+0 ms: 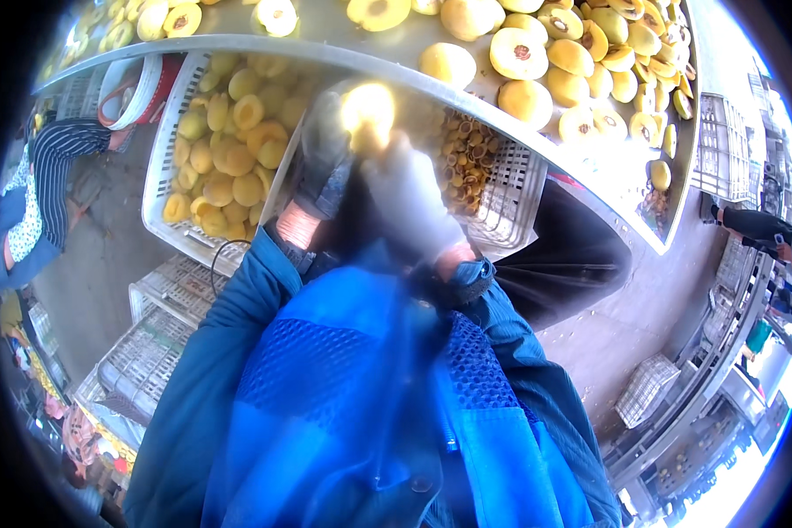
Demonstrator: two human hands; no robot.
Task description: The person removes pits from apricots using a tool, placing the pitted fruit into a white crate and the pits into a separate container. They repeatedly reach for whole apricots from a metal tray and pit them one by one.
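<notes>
Blue vest [326, 370] fills the foreground while a gloved left hand [324, 132] and right hand [407, 180], close together, clasp what appears, through heavy glare, to be a yellow fruit [368, 110] near the metal table's rim [343, 55]. Fruit halves [572, 57] cover the table; a white crate [161, 167] of more fruit stands at left.

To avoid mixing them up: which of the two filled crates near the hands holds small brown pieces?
The right crate, by the right hand; the left crate holds bigger, yellow fruit.
</notes>
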